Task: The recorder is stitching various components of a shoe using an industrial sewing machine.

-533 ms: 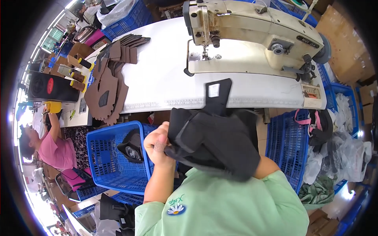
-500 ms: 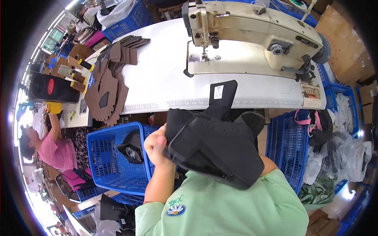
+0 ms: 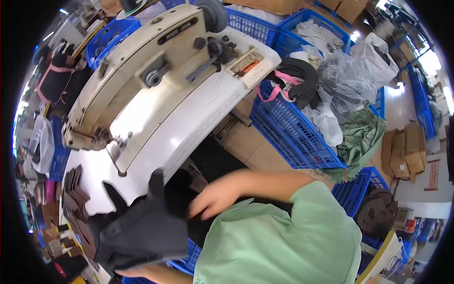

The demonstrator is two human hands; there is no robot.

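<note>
A black sewn fabric piece [image 3: 144, 232] with strap-like tabs sticking up hangs in front of me at the lower left, by the table's front edge. My left hand [image 3: 135, 271] grips its lower edge; most of those fingers are hidden under the fabric. To the right of the piece is my right hand [image 3: 215, 195], a little blurred, with its fingers apart and nothing visible in them. Its fingertips are close to the fabric's right side; whether they touch I cannot tell. Beyond the piece, a cream sewing machine [image 3: 142, 61] stands on the white table [image 3: 208, 109].
Brown cut pieces [image 3: 75, 194] lie stacked at the table's left end. Right of the table stands a blue crate [image 3: 291, 130] with clear plastic bags [image 3: 350, 75] and a black item with pink straps [image 3: 295, 83]. Another blue crate [image 3: 352, 189] sits at right beside brown fabric [image 3: 377, 213].
My view has swung to the right, so the machine now appears farther left. The black fabric piece has moved to the lower left of the view. My right hand has come out from behind it.
</note>
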